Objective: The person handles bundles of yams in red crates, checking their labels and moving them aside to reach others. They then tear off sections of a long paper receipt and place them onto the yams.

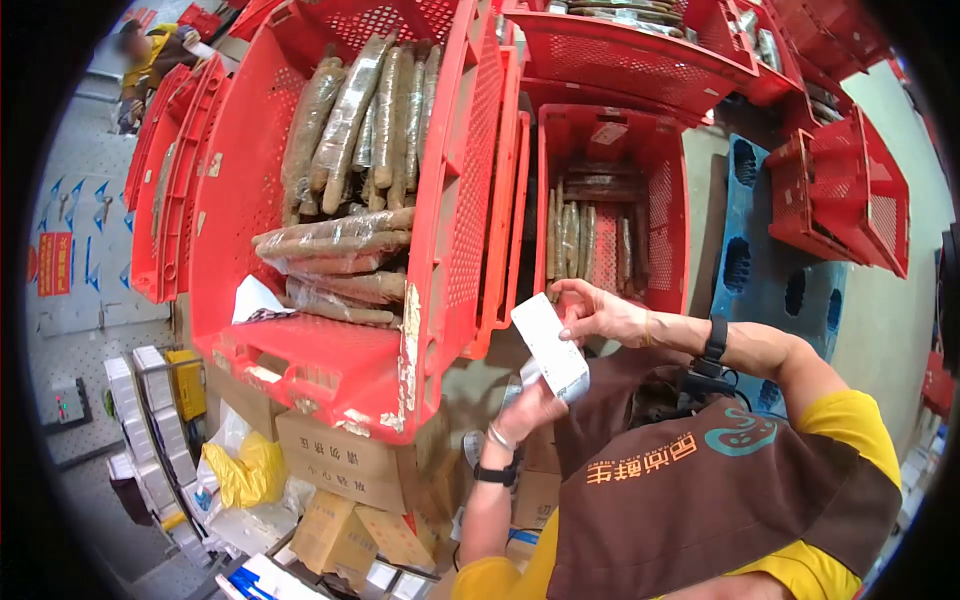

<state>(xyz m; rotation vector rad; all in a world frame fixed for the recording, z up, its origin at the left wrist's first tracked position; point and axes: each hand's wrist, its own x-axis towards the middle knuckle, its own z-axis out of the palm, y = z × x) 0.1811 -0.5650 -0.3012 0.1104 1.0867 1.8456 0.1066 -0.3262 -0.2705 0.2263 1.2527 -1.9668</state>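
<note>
A white paper strip (pixel 545 345) with faint print hangs between my two hands, its lower end curled. My right hand (pixel 600 315) pinches the strip's right edge between thumb and fingers. Lower down, my left hand (pixel 528 412), slightly blurred, has its fingers closed at the curled end. Left of the hands stands a large red crate (pixel 345 375) holding long brown roots (pixel 345 120) wrapped in clear film. A white paper (pixel 257 298) lies in its near corner. Beyond my right hand, a second red crate (pixel 668 200) holds more wrapped roots (pixel 572 240).
More red crates (pixel 620 50) stand behind, and others (pixel 835 190) rest on a blue pallet (pixel 740 220). Cardboard boxes (pixel 345 455), a yellow bag (pixel 243 470) and white boxes (pixel 135 410) are at the lower left. Another person (pixel 150 60) is at the far upper left.
</note>
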